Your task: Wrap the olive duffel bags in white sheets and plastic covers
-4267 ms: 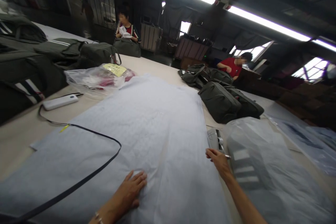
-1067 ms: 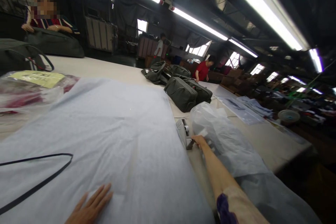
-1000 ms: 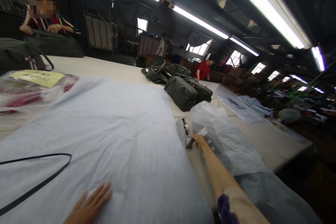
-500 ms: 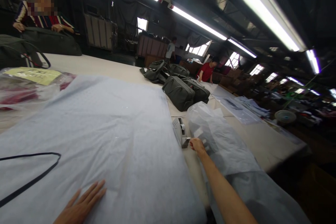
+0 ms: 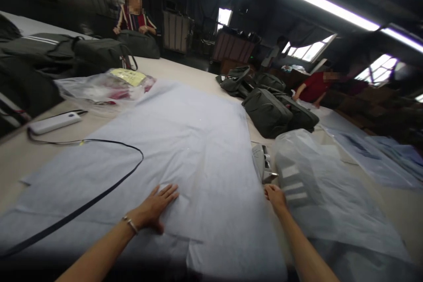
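Observation:
My left hand point(image 5: 157, 207), with a bracelet at the wrist, lies flat with fingers spread on a stack of thin whitish plastic sheets point(image 5: 218, 141). At the stack's right edge, my right hand point(image 5: 276, 196) has its fingers pinched together. Whatever it pinches is too small to make out. Just beyond those fingers stands a grey tape dispenser point(image 5: 260, 163), partly behind the sheet edge. To the right of this hand lies a dark bag with white stripes inside a translucent plastic bag point(image 5: 330, 185). A black cord point(image 5: 109, 189) runs over the sheets on the left.
Dark green bags point(image 5: 269, 112) stand at the far edge, and more bags point(image 5: 95, 53) lie at left. A plastic-wrapped bundle with a yellow label point(image 5: 128, 77) and a white power strip point(image 5: 56, 122) lie left of the sheets. Co-workers point(image 5: 135, 15) stand beyond the table.
My view has turned left, bringing the power strip into sight. My left hand has moved forward over the sheets. My right hand has drawn back slightly from the dispenser, fingers still pinched.

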`<state>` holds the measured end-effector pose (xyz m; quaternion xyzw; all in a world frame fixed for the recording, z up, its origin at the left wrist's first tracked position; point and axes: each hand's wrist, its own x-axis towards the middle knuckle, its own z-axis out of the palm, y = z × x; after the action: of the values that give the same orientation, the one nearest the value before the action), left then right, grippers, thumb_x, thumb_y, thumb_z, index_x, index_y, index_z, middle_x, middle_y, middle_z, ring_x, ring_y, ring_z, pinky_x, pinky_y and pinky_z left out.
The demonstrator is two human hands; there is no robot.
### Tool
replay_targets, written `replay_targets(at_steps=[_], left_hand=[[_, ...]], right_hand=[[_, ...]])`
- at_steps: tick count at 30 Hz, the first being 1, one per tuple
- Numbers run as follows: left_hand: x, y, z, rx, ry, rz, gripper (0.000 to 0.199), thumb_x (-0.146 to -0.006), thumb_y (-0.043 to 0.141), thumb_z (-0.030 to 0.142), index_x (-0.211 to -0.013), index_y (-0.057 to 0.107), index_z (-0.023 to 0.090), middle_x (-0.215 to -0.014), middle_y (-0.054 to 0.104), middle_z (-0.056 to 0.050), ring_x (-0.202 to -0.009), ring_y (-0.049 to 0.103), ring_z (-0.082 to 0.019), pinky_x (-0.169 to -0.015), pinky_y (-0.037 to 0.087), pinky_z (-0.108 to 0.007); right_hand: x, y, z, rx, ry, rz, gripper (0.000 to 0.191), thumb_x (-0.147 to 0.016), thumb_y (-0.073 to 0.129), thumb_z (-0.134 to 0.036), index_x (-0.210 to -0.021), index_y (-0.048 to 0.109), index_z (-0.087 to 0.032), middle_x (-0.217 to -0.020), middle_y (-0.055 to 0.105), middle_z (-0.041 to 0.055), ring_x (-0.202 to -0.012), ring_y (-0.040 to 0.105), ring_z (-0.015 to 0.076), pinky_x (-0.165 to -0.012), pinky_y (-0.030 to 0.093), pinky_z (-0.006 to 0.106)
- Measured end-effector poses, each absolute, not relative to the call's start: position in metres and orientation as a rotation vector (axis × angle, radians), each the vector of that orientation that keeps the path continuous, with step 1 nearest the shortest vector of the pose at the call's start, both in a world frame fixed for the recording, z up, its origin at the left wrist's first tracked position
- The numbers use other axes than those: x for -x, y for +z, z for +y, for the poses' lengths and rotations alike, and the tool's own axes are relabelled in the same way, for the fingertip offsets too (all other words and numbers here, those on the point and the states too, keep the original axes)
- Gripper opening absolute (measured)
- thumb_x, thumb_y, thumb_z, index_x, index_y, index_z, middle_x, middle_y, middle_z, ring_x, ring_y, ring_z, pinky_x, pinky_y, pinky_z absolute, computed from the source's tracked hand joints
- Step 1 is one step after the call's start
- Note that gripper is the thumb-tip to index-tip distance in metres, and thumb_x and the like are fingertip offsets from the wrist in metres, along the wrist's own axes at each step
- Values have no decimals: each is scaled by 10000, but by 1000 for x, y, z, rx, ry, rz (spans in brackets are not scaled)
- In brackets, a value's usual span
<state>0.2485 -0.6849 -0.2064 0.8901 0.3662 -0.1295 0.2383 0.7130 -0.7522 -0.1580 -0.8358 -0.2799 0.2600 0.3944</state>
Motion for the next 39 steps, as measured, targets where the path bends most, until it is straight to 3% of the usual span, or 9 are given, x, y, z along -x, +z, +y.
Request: replay_targets(at_steps=[3,7,10,16,21,25,30,36,39], left_hand=[[-246,-208,-686,-2443,-307,992,1099,-523,845,525,-1449,318,255,-1579,183,-141,-1452,138,-337,-1158,111,-599],[-243,-210,-686,-2436,-237,948,1084,-544,831,542,-1447,309,250,-1582,190,-133,-1457,128,-326,-1162,72,-589],[-240,-214,-685,-2408,-184,913,1145,-555,811,564,-1478,225,223,-1579,190,-149,-1459,111,-324,-1162,33,-584],[-235,-220,-681,-2376,-138,834,1162,-599,770,582,-1495,141,191,-1582,172,-151,-1466,85,-290,-1169,-15,-555],[-234,-223,-681,-2349,-73,802,1213,-588,769,607,-1497,99,163,-1579,179,-167,-1466,77,-294,-1171,-46,-543],[-232,-226,-680,-2331,-36,777,1234,-589,744,651,-1499,73,156,-1577,182,-179,-1464,71,-315,-1166,-53,-559],[-232,-230,-679,-2322,-15,741,1250,-579,737,681,-1507,68,178,-1577,167,-187,-1458,73,-351,-1153,-40,-605],[-229,-234,-671,-2314,42,698,1281,-539,774,682,-1513,82,220,-1567,202,-188,-1445,127,-373,-1153,48,-624],[-216,-224,-661,-2319,125,726,1144,-666,745,594,-1515,70,232,-1585,137,-166,-1449,155,-314,-1171,179,-522]], right_hand=[[-651,-154,-748,1977,878,-891,263,-747,663,-377,-835,624,-133,-713,649,26,-629,597,130,-543,475,236],[-522,-156,-744,1568,1421,-1199,341,-678,644,-320,-975,536,-190,-637,644,-37,-552,584,129,-485,430,222],[-440,-164,-741,1466,1606,-1335,253,-669,634,-239,-875,489,-213,-594,610,-70,-510,554,110,-478,408,204],[-394,-188,-727,1817,1343,-1681,201,-645,670,-152,-689,479,-202,-612,537,-76,-583,507,93,-543,375,197],[-388,-200,-718,2051,1152,-1732,139,-630,655,-159,-712,548,-193,-650,576,-43,-619,516,118,-581,364,232],[-384,-204,-711,2218,1095,-1759,153,-585,698,-192,-679,578,-197,-675,634,8,-671,601,181,-593,393,269],[-395,-203,-715,2381,1004,-1686,335,-485,830,-339,-622,563,-189,-721,676,81,-794,658,292,-645,458,336],[-408,-191,-731,2290,1065,-1574,178,-730,687,-336,-741,582,-193,-626,662,1,-572,625,165,-533,462,252],[-406,-181,-748,2220,946,-1558,141,-857,522,-299,-803,605,-199,-752,702,28,-691,661,167,-655,521,277]])
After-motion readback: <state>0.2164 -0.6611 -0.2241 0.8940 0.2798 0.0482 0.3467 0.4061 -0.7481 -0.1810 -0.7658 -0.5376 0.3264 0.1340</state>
